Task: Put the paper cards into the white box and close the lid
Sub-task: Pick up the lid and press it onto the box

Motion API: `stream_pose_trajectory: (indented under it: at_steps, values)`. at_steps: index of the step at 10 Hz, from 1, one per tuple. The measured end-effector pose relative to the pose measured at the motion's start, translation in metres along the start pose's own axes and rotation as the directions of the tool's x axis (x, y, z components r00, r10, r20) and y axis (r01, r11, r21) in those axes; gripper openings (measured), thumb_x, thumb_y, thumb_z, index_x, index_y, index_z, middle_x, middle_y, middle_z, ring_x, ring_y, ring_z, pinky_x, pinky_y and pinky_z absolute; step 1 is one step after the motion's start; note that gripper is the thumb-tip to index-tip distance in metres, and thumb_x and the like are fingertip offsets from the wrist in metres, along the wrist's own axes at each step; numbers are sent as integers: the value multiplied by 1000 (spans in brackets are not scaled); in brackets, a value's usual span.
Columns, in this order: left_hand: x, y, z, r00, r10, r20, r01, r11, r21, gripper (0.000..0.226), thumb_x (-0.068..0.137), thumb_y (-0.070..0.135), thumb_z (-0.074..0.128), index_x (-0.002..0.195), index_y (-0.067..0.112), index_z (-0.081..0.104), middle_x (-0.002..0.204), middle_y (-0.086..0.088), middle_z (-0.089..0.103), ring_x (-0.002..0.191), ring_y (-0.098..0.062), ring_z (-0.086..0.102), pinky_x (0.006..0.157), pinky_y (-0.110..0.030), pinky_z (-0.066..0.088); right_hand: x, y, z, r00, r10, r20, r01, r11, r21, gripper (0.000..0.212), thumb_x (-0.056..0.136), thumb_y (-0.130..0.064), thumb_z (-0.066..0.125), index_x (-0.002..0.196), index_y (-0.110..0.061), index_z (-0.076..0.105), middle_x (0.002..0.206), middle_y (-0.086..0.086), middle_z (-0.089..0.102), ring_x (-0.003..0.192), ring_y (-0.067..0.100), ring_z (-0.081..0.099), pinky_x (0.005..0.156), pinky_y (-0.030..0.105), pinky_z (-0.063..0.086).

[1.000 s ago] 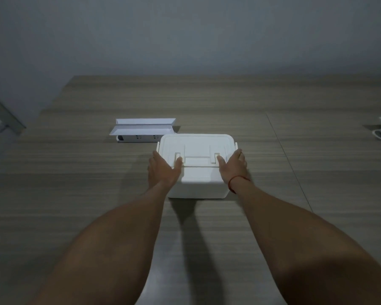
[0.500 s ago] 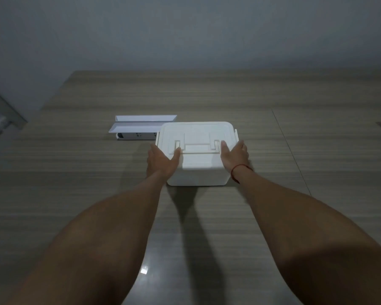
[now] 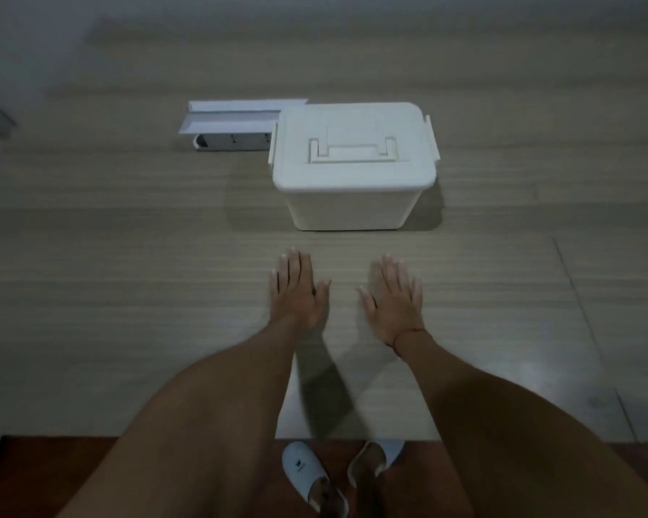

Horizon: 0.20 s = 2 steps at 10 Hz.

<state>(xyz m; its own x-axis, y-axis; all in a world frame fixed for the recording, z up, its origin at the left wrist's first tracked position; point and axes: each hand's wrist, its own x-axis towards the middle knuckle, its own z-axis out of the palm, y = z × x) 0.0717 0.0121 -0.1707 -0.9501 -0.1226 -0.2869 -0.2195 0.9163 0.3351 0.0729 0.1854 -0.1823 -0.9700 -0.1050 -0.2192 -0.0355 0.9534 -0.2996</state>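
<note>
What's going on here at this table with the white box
A person stands at a wooden table with both hands flat on it, palms down and empty: the left hand and the right hand lie side by side, apart from the white box. The box sits just beyond them with its lid on and the handle folded flat. No paper cards are visible outside it. A white folded holder sits at the box's far left.

Hidden under the shut lid (image 3: 354, 143): inside of the white box (image 3: 352, 209). Power strip (image 3: 232, 140) partly covered by it.
</note>
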Motion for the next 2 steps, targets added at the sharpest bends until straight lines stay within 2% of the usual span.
stream_pose_trajectory:
  at_steps: [1,2]
  values:
    - [-1,-3,4,1000,-1,5,1,1000,-5,69,98,49,17,155,16,-5,163,-3,-14,151,-21,-15,122,-43,-10,-1,3,6,1000,-12,-19,11,998,-54,61,99,-47,17,153,-25,0,163,1,-7,150,22,-9,121,50,-4]
    - [-1,-1,1,1000,-9,2,9,1000,-6,69,98,50,17,155,17,-6,163,-3,-15,150,-22,-16,122,-43,-10,-3,-10,-7,997,63,-33,-60,993,99,60,100,-44,19,154,-21,5,163,2,-4,151,21,-7,121,49,-5]
